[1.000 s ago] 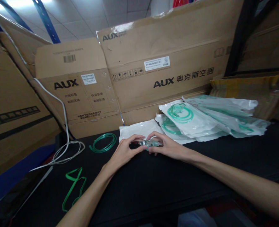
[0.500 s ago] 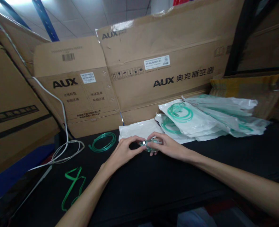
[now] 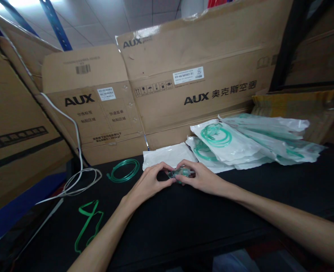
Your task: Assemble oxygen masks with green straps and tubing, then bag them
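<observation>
In the middle of the black table (image 3: 189,230), in front of a white bag (image 3: 167,155), the left hand (image 3: 153,179) and the right hand (image 3: 205,179) are holding one small clear part (image 3: 183,172) between them, the left thumb and fingers pinching its left end and the right ones gripping its other side. Whether the part is touching the table, I cannot tell. On the left a green tube (image 3: 127,178) is lying coiled, with a green strap (image 3: 84,227) nearer, and a bag pile (image 3: 240,145) is resting on the right.

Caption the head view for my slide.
Left hand and right hand holding a clear plastic piece near coiled green tubing.
</observation>
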`<state>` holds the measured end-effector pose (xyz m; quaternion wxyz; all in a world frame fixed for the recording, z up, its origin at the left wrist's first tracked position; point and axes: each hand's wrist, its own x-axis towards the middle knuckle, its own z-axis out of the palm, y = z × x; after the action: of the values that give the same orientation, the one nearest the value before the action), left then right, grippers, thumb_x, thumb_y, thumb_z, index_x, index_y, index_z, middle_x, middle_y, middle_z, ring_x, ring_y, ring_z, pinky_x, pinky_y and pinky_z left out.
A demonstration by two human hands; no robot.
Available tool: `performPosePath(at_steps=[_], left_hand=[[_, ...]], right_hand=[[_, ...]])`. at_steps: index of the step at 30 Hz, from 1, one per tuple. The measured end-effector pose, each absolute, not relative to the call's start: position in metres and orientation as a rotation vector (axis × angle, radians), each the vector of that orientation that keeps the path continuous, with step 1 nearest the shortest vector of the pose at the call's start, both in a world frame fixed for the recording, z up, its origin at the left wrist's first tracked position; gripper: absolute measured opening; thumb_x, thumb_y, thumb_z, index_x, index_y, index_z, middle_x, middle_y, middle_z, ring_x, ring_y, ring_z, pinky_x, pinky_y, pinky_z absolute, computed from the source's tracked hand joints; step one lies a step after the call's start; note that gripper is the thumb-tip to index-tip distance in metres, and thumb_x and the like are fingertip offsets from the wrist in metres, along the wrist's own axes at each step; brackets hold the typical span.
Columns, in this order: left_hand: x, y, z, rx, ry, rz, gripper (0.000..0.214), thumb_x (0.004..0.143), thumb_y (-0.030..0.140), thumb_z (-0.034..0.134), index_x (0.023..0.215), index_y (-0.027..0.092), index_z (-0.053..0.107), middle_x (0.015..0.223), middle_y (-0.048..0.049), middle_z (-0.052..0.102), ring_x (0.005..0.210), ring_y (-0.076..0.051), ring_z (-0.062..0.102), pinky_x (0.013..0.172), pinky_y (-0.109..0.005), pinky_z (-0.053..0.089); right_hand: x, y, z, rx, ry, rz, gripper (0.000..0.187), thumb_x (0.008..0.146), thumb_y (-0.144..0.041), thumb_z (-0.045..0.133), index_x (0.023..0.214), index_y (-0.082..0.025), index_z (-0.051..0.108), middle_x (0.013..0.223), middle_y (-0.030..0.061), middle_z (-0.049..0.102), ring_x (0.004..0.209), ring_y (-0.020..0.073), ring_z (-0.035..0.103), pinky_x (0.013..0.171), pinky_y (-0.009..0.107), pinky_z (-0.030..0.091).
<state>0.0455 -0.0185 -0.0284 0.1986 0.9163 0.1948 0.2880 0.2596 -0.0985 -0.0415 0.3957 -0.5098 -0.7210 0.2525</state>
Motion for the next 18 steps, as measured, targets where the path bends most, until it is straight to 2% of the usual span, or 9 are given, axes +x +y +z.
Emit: performPosePath(at_steps=[5, 10, 18], left_hand=[[0.0453, -0.0161, -0.0311, 2.606, 0.535, 0.817, 0.023, 0.086, 0.028, 0.074, 0.107, 0.022, 0.067, 0.104, -0.0010, 0.073, 0.097, -0.018, 0.069, 0.091, -0.030, 0.050], [0.0439, -0.0131, -0.0338, 2.655, 0.512, 0.827, 0.022, 0.085, 0.025, 0.074, 0.106, 0.023, 0.068, 0.104, -0.0021, 0.073, 0.098, -0.019, 0.068, 0.090, -0.032, 0.050], [0.0431, -0.0163, -0.0324, 2.684, 0.492, 0.845, 0.019, 0.083, 0.024, 0.072, 0.101, 0.021, 0.065, 0.097, -0.0012, 0.072, 0.091, -0.018, 0.068, 0.086, -0.031, 0.051]], right_hand=[[0.2592, -0.1002, -0.0393, -1.365, -1.864, 0.480, 0.024, 0.089, -0.041, 0.064, 0.101, -0.020, 0.066, 0.065, -0.0049, 0.056, 0.061, 0.0137, 0.050, 0.059, 0.024, 0.036], [0.2580, -0.1009, -0.0371, -1.382, -1.859, 0.511, 0.023, 0.089, -0.040, 0.063, 0.096, -0.019, 0.066, 0.067, -0.0030, 0.061, 0.064, 0.0151, 0.054, 0.061, 0.025, 0.038], [0.2576, -0.1032, -0.0359, -1.307, -1.890, 0.520, 0.024, 0.089, -0.039, 0.065, 0.103, -0.019, 0.067, 0.075, -0.0005, 0.068, 0.066, 0.0154, 0.058, 0.064, 0.025, 0.042]])
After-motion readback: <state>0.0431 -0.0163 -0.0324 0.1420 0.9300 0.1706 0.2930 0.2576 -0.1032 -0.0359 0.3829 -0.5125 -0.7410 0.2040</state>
